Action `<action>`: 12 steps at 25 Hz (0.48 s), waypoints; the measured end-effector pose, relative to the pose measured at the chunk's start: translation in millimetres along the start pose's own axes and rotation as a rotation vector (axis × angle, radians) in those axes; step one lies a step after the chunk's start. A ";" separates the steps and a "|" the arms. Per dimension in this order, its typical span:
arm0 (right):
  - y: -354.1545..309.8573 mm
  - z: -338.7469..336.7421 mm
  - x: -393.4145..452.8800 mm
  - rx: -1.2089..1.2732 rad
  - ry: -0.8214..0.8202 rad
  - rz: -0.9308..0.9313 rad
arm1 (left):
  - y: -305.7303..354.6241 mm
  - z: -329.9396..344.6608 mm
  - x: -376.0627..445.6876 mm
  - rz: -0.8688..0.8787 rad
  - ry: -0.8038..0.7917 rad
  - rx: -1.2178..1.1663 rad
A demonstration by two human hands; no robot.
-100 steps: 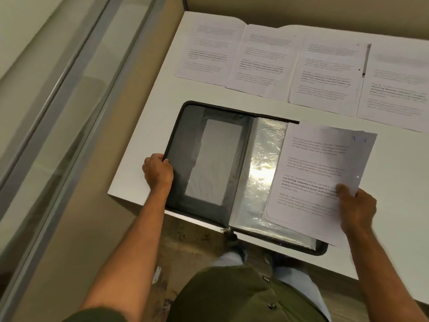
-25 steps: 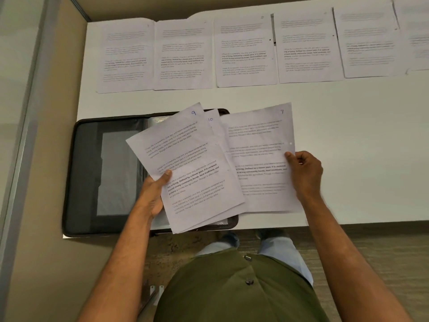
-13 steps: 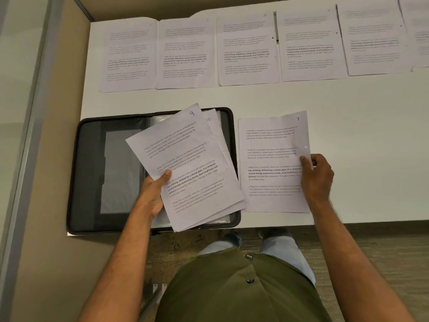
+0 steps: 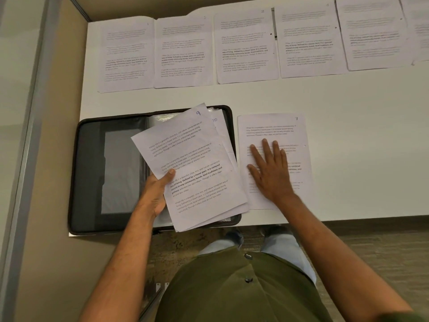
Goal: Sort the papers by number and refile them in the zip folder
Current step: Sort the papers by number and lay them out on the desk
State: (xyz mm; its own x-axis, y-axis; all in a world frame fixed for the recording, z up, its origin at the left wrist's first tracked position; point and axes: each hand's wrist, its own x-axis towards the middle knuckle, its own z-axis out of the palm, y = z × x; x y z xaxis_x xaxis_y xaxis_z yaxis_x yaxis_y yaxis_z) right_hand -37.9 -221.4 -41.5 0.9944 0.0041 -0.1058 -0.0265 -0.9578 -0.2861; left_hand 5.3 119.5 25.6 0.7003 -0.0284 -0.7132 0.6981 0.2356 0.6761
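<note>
Partly hidden: zip folder (image 4: 92, 173) under papers (image 4: 195, 168).

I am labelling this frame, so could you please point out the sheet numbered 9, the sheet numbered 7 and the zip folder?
sheet numbered 9 (image 4: 185, 159): head view, middle of its printed face.
sheet numbered 7 (image 4: 274, 126): head view, upper text block.
zip folder (image 4: 90, 173): head view, left inner cover.

A black zip folder (image 4: 92, 173) lies open flat at the near left corner of the table, its grey inner pocket on the left and clear plastic sleeves on the right. Over its right half a fanned sheaf of white printed sheets (image 4: 197, 168) is held tilted, the top one marked 9 and the next 10. Just beside the folder's right edge lies a single white printed sheet marked 7 (image 4: 274, 126), flat. Along the far edge a row of white printed sheets (image 4: 246, 47) lies side by side
</note>
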 end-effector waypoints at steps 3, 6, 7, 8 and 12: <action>-11.2 10.2 6.2 0.003 0.007 0.001 | -0.9 2.5 -0.6 0.003 -0.016 0.014; -12.2 14.2 6.3 -0.003 0.047 -0.011 | -2.7 6.5 -2.2 0.004 -0.023 0.013; -11.8 15.2 5.3 -0.003 0.056 -0.016 | -2.9 7.0 -2.5 0.002 -0.021 0.011; -11.3 15.8 4.1 -0.003 0.063 -0.020 | -3.0 7.2 -2.7 -0.002 -0.017 0.010; -12.5 18.3 -7.4 -0.006 0.075 -0.051 | -2.7 8.5 -1.7 -0.008 -0.017 0.013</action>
State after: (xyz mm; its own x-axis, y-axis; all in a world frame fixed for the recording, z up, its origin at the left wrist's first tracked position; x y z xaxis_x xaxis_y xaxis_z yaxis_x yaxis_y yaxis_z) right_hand -46.7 -204.2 -54.6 0.9993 0.0311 -0.0193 0.0243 -0.9588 -0.2830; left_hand 3.6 110.6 26.6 0.6974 -0.0469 -0.7152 0.7053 0.2225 0.6731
